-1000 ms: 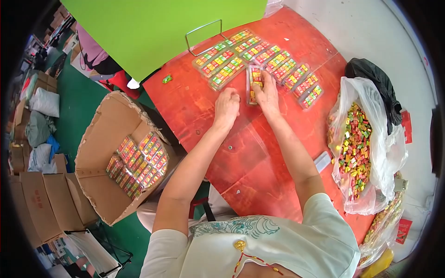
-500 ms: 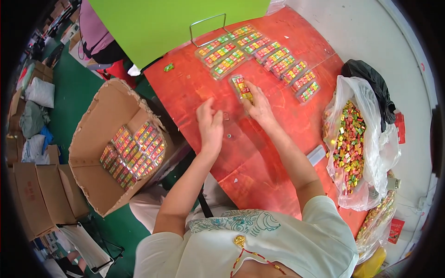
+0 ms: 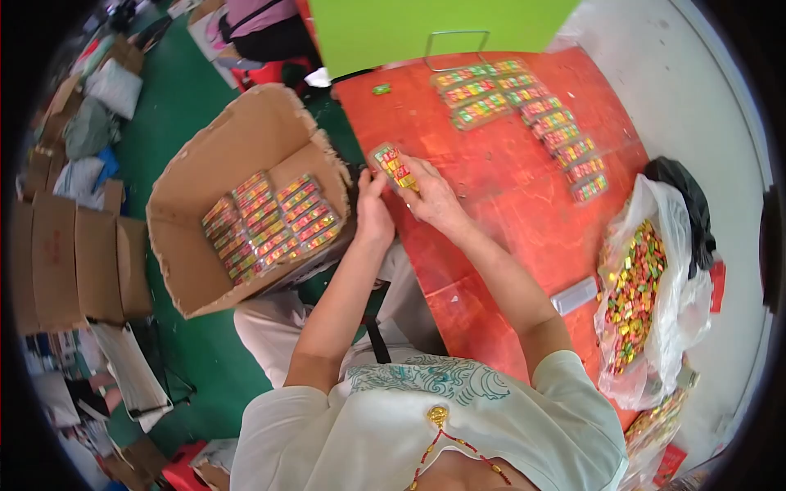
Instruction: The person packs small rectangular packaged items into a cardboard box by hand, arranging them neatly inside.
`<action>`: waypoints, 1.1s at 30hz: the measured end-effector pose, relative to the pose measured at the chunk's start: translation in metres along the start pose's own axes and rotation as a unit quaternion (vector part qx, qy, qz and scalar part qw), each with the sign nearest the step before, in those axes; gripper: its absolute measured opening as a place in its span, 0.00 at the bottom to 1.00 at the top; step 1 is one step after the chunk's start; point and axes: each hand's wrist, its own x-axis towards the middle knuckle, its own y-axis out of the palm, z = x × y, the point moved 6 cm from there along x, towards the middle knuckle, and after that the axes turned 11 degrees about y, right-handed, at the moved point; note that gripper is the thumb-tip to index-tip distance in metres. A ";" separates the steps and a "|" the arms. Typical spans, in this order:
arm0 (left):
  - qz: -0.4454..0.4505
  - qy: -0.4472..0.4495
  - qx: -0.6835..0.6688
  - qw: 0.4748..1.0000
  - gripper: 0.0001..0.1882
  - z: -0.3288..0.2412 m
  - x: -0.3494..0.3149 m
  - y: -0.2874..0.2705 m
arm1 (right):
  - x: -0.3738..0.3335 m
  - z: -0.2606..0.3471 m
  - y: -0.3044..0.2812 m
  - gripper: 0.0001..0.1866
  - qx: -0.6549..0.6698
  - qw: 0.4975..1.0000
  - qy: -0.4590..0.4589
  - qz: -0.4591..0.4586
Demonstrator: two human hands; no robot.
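Observation:
A clear plastic tray pack (image 3: 390,162) of small red, yellow and green wrapped pieces is held above the table's left edge. My right hand (image 3: 432,195) grips its right side, thumb and fingers closed around it. Against its lower left edge, my left hand (image 3: 374,214) has its thumb and fingers closed on the pack. Below and left of my hands stands a torn-edged cardboard box (image 3: 184,274), with several similar filled packs (image 3: 264,214) stacked inside. More filled packs (image 3: 481,109) lie in rows at the far side of the red table (image 3: 508,221).
A clear plastic bag (image 3: 616,372) of loose colourful pieces stands at the table's right, beside a black bag (image 3: 684,200). A pale rectangular case (image 3: 575,295) lies near it. A green panel (image 3: 442,29) with a wire handle (image 3: 456,51) borders the far edge. Brown cartons (image 3: 78,262) stand left.
My right hand has carried the pack left, from over the table to its left edge near the box. My left hand has come up to the pack. The view has shifted leftward.

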 end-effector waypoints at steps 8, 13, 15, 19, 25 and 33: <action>-0.032 0.003 -0.116 0.993 0.13 -0.046 -0.020 -0.045 | -0.016 0.053 0.078 0.33 -0.011 0.998 0.002 0.057; -0.045 -0.048 -0.116 0.991 0.15 -0.069 -0.041 -0.104 | -0.024 0.083 0.107 0.34 0.037 0.980 0.001 0.194; -0.030 -0.090 -0.134 0.986 0.16 -0.084 -0.062 -0.124 | -0.024 0.097 0.117 0.31 0.147 0.955 0.052 0.252; 0.042 -0.182 -0.115 0.976 0.17 -0.109 -0.111 -0.138 | -0.023 0.117 0.138 0.25 0.216 0.947 -0.011 0.236; 0.077 -0.270 -0.095 0.955 0.23 -0.111 -0.185 -0.183 | -0.095 0.141 0.186 0.16 0.177 0.900 -0.021 0.399; 0.054 -0.241 -0.062 0.967 0.21 -0.133 -0.215 -0.186 | -0.122 0.153 0.182 0.19 0.181 0.800 0.128 0.557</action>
